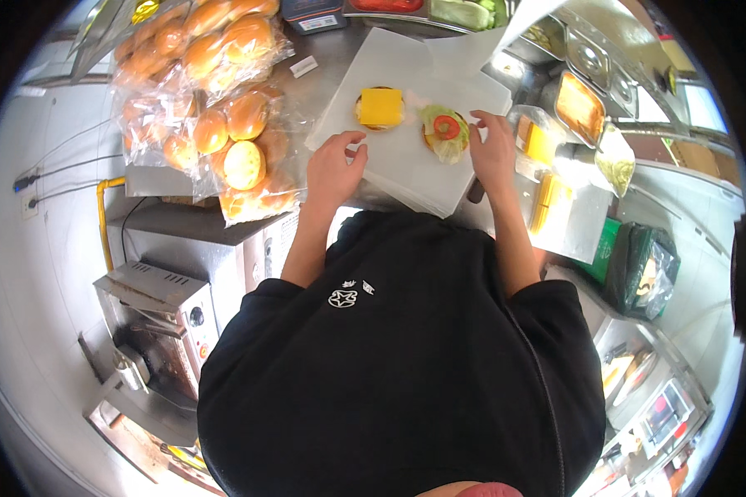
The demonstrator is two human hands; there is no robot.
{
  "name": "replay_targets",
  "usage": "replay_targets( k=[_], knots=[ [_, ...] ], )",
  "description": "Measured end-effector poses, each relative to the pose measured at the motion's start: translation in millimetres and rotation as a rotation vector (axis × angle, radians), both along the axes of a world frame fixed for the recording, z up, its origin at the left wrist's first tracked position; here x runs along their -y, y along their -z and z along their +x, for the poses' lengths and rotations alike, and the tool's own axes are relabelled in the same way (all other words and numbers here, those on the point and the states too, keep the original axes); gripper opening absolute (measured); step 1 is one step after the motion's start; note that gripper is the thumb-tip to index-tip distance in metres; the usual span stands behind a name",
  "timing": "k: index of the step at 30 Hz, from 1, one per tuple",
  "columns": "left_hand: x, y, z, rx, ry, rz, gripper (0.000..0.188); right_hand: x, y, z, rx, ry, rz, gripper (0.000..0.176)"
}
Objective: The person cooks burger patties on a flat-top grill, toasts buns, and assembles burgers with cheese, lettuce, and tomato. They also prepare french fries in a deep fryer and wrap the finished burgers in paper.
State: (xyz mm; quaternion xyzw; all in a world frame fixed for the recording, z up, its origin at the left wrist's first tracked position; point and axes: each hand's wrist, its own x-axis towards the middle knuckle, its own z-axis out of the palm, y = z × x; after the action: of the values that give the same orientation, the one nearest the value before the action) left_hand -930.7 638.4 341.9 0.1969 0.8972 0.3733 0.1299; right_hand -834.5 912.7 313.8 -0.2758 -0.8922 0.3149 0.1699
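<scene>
On a stack of white wrapping paper sheets [398, 155] lie two bun halves. The left one carries a square slice of yellow cheese [381, 107]. Lettuce [451, 149] and a red tomato slice [446, 128] top the right one. My left hand [337, 168] rests at the paper's left edge, below the cheese, its fingers curled and apart, holding nothing. Just right of the lettuce is my right hand [494, 146], thumb and fingers apart, with nothing between them. A dark handle [475, 191] shows beneath my right wrist; the rest of that tool is hidden.
Clear plastic bags of buns [224, 118] fill the left of the steel counter. Trays of sliced tomato [385, 5] and cut greens [463, 12] stand at the back. To the right are metal food pans [579, 109], sliced cheese [539, 144] and a green bag [600, 251].
</scene>
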Motion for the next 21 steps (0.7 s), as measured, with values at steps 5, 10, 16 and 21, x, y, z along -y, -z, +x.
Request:
replay_targets(
  k=[5, 10, 16, 21],
  knots=[
    [13.4, 4.5, 6.9, -0.003, -0.038, -0.019, 0.03, 25.8, -9.2, -25.8, -0.127, -0.358, 0.203, 0.038],
    [31.2, 7.4, 22.0, 0.024, -0.118, -0.01, 0.03, 81.2, -23.0, -57.1, -0.131, -0.512, 0.141, 0.044],
    [101.4, -4.5, 140.1, 0.055, -0.49, -0.06, 0.028, 224.1, -58.1, -53.4, -0.236, -1.164, -0.329, 0.039],
    [162.5, -16.6, 294.5, 0.028, -1.019, -0.171, 0.031, 423.5, -104.3, -28.0, -0.682, -1.61, -0.228, 0.038]
  ],
)
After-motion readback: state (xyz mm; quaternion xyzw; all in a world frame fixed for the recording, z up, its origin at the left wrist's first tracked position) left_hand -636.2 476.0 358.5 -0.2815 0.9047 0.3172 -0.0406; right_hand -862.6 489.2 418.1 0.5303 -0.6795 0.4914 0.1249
